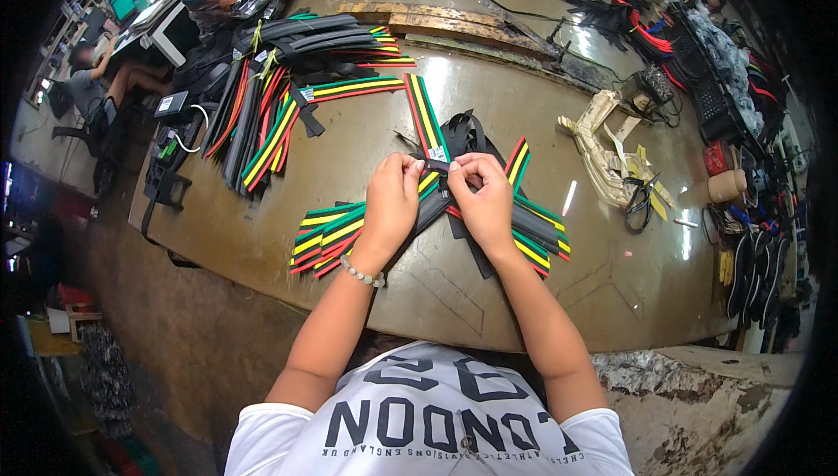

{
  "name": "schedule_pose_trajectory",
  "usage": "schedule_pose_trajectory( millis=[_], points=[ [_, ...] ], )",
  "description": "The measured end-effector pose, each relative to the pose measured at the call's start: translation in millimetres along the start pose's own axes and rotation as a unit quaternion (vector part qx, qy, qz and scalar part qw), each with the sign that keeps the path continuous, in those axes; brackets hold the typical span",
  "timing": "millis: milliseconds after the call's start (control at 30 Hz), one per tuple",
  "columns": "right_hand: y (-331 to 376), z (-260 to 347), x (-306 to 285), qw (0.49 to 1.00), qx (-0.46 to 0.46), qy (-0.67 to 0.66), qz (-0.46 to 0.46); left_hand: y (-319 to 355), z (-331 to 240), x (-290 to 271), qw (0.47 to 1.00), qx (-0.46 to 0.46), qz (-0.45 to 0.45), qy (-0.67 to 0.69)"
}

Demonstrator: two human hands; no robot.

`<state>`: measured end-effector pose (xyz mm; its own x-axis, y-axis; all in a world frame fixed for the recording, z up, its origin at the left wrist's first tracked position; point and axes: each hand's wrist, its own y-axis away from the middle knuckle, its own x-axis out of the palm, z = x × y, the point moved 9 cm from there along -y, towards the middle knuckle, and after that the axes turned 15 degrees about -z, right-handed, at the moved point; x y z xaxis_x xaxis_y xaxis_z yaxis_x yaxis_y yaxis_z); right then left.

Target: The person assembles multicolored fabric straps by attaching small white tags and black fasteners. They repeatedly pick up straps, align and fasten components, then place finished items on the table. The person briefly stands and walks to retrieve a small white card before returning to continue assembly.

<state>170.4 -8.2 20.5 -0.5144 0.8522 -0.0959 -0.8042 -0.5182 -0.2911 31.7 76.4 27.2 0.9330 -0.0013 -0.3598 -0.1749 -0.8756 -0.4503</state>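
Note:
Over the middle of the table, my left hand (pixel 394 201) and my right hand (pixel 480 201) are close together. Between their fingertips runs a short piece of black strap (pixel 436 165), pinched by both. A striped strap (pixel 422 109) in green, yellow, red and black reaches away from my fingers, with a small white label (pixel 436 153) near its close end. Beneath my hands lies a fanned pile of similar striped straps (pixel 336 230), their ends spreading left and right. Loose black straps (pixel 468 133) bunch just beyond my right hand. My fingers partly hide where the pieces meet.
Tied bundles of straps (pixel 279 118) lie at the far left. To the right are a white pen (pixel 569 198), black-handled scissors (pixel 642 205), cream-coloured pieces (pixel 598 149) and a tape roll (pixel 727 185). A wooden bar (pixel 463 22) crosses the back. Another person (pixel 92 79) sits far left.

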Motion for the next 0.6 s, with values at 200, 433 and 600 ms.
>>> schedule_pose_trajectory(
  millis=[200,433,600],
  points=[
    [2,5,1,0.996,-0.050,0.072,0.000,-1,4,1,1.000,-0.007,0.006,0.009],
    [-2,-3,-4,0.999,0.016,-0.028,-0.021,-9,29,-4,0.985,-0.122,0.013,0.121],
    [-16,-51,-26,0.882,0.293,-0.364,-0.057,-40,4,-84,0.927,-0.147,-0.249,0.238]
  ],
)
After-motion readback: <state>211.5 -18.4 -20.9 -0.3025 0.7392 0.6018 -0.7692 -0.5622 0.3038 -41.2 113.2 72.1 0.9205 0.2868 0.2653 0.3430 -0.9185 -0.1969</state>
